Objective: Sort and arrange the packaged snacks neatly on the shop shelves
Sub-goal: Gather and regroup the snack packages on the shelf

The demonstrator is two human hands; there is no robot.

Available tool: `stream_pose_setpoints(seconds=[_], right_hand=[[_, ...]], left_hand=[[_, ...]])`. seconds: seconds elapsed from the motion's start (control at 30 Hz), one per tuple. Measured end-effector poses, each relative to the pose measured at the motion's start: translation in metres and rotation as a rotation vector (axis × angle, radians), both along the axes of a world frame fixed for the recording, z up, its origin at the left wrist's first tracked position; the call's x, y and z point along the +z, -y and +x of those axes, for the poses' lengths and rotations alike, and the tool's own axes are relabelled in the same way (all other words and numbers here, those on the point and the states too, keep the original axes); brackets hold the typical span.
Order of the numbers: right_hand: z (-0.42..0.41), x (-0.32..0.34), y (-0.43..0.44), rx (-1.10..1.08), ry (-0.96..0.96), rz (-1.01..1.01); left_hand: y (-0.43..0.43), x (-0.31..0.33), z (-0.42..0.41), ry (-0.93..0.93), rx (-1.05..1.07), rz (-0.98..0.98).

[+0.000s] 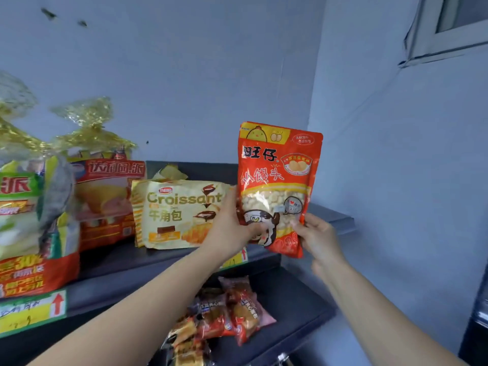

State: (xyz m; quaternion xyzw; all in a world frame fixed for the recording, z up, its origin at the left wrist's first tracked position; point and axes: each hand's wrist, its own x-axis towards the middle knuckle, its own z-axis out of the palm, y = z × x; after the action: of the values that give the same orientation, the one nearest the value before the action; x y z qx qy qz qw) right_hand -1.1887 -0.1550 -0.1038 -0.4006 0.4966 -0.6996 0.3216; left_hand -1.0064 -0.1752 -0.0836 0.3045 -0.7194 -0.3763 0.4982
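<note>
Above the top shelf, both hands hold red pouch upright.

Upright red snack pouch, shelf-high

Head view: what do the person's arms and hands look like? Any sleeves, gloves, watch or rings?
The left forearm and right forearm are bare right to the frame's edge: no sleeves show. The left hand and right hand are ungloved. No watch, bracelet or band at either wrist, and no ring shows, though some fingers are hidden.
</note>
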Motion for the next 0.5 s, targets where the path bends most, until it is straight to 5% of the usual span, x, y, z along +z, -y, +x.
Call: stream_pose_setpoints(seconds=[0.17,0.33,0.5], right_hand=[[-0.028,0.027,0.052,-0.064,-0.011,-0.047],[-0.062,0.027,0.105,-0.083,-0.057,-0.003],[-0.094,0.022,0.148,-0.027,-0.199,0.103]], left_hand=[[0.038,0.010,-0.040,0.264,0.132,-0.093],[0.088,0.001,-0.072,0.472,0.323,0.079],[0.121,0.007,-0.101,0.464,0.406,0.214]])
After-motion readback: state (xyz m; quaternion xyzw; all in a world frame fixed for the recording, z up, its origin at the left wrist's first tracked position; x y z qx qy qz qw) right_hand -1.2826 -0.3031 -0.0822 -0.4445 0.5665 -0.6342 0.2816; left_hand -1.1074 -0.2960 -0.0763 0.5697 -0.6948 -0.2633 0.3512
